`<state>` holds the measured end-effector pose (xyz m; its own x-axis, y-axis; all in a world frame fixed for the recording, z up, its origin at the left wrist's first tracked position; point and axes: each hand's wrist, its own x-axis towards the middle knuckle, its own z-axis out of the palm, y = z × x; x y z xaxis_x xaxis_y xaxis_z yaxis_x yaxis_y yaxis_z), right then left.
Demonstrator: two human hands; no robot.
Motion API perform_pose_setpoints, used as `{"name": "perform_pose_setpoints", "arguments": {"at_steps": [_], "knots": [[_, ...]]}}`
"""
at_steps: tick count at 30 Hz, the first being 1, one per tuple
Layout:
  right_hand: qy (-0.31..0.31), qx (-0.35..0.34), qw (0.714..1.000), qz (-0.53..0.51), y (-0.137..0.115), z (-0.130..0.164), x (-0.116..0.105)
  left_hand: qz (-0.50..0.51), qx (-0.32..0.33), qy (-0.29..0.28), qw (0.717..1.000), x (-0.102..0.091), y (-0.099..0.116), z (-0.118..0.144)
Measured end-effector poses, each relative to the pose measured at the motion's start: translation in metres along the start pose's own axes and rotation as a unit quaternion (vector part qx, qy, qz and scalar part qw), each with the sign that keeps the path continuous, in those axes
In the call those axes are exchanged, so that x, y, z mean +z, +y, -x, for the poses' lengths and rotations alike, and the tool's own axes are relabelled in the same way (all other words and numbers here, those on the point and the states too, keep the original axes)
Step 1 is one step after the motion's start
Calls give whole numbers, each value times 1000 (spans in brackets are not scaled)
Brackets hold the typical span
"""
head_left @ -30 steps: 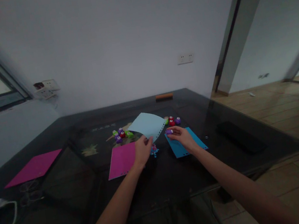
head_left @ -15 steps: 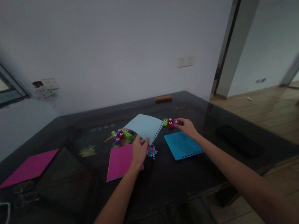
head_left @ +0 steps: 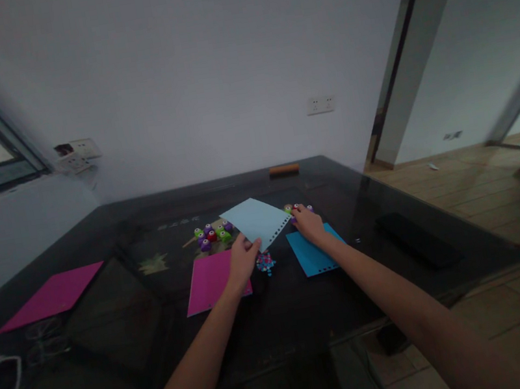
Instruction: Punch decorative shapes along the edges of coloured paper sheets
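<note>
- Reference: clock face centred on the confetti pile (head_left: 266, 263) on the desk (head_left: 290, 321); 12 o'clock faces the wall.
- Left hand (head_left: 242, 262): fingers pinching the near corner of the light-blue sheet (head_left: 258, 220); the sheet is raised at 12 o'clock, its row of holes along the edge facing 4 o'clock.
- Right hand (head_left: 309, 223): at 2 o'clock, fingers curled at the right cluster of eye-marked pieces (head_left: 288, 208); the hand hides the contact, so whether a piece is gripped cannot be told.
- Handling, light-blue sheet: judged light and thin, fairly stiff for paper; likely to crease or tear if pulled hard; hold by a corner or plain margin, clear of the holes.
- Handling, eye-marked pieces: judged light, hard and possibly smooth; take hold across the sides with thumb and forefinger; the left cluster (head_left: 212, 235) at 10 o'clock should behave alike.
- Flat sheets: magenta sheet (head_left: 209, 278) at 9 o'clock, blue sheet (head_left: 307, 256) at 3 o'clock; lift by an edge.
- Confetti pile: judged very light and easily scattered; keep sleeves and draughts away.
</note>
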<state>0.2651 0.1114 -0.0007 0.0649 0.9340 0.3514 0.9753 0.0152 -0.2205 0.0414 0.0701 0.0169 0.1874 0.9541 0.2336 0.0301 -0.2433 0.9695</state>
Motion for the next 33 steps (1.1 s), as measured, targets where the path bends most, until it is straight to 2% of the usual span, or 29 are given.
{"name": "perform_pose_setpoints", "arguments": {"at_steps": [2,5,6,8,11,13,17,23,26,30,33], "knots": [[22,13,999,-38,4,0,-5,6,-7,-8,1000,1,2,1],[44,51,979,-194,11,1,-18,14,-25,-26,999,2,6,4],[27,65,961,-266,13,3,-23,16,-31,-35,999,3,6,5],[-53,100,907,-406,14,9,-35,29,-39,-61,997,5,7,6],[-162,139,822,-528,13,26,-51,67,-46,-109,991,9,9,10],[-192,157,791,-560,11,39,-58,87,-50,-135,986,11,12,12],[-205,180,755,-596,13,55,-59,98,-58,-166,979,13,18,18],[-184,207,717,-639,23,57,-44,116,-72,-186,973,14,21,22],[-147,203,701,-667,27,57,-39,99,-72,-194,973,14,20,22],[-74,197,713,-669,30,58,-37,75,-68,-188,977,13,13,18],[-28,175,751,-636,31,57,-37,43,-73,-162,983,13,4,13]]}}
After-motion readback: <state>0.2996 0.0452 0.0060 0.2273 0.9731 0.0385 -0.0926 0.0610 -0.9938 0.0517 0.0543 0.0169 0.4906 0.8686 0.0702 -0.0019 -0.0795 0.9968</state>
